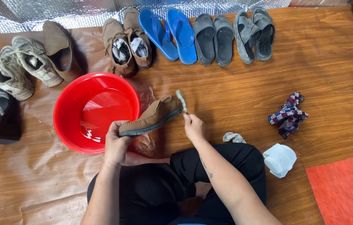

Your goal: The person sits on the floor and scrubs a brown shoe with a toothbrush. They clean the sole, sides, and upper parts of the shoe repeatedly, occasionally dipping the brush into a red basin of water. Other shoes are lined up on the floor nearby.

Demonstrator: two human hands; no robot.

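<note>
Left hand (116, 143): grip closed around the heel of a brown suede shoe (151, 117), held sole-down above the floor.
Right hand (194, 127): fingers pinched on a small brush (182, 101), bristles touching the shoe toe.
Basin (66, 121): round, red, glossy plastic with water inside; rim just beside the shoe heel.
Open room: bare wood-grain floor (226, 96) between the shoe and the shoe row (193, 35).
Right side: patterned rag (288, 114) and white cloth (279, 159), well apart from the hands.

Black trousers (155, 187), bare forearms, small forearm tattoo (206, 168).
</note>
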